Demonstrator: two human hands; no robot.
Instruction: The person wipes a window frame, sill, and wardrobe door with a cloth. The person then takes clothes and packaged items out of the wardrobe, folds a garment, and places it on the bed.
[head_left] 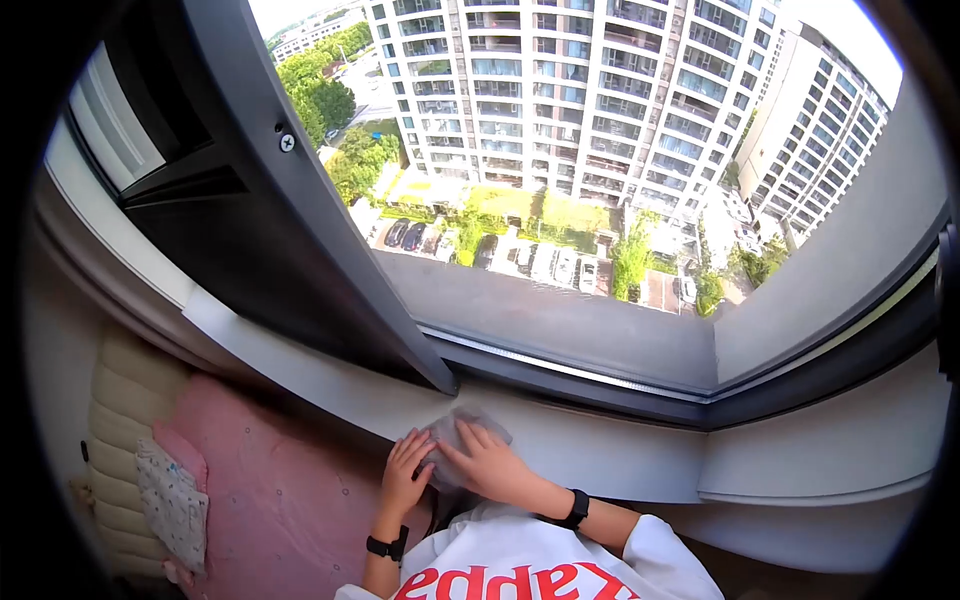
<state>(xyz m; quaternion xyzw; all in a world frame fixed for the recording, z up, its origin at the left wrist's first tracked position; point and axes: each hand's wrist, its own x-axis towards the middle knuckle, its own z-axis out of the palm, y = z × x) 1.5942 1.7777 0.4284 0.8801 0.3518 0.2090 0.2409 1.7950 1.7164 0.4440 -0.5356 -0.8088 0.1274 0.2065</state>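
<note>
A crumpled grey cloth (pixel 437 470) lies at the front edge of the white windowsill (pixel 590 440), just before my body. My right hand (pixel 492 462) rests over it from the right, fingers pointing up and left and gripping the fabric. At the cloth's left side is my left hand (pixel 407 472), with its fingers bent over the edge and holding it. The two sets of fingertips are close together. The palms and the cloth's underside are hidden. Each wrist wears a black band.
An open dark-framed window sash (pixel 300 230) tilts inward at the left, its lower corner near the cloth. Beyond the window frame (pixel 560 375) are tall buildings, parked cars and trees far below. A bed with a pink cover (pixel 270 480) and a patterned pillow (pixel 172 500) stands at lower left.
</note>
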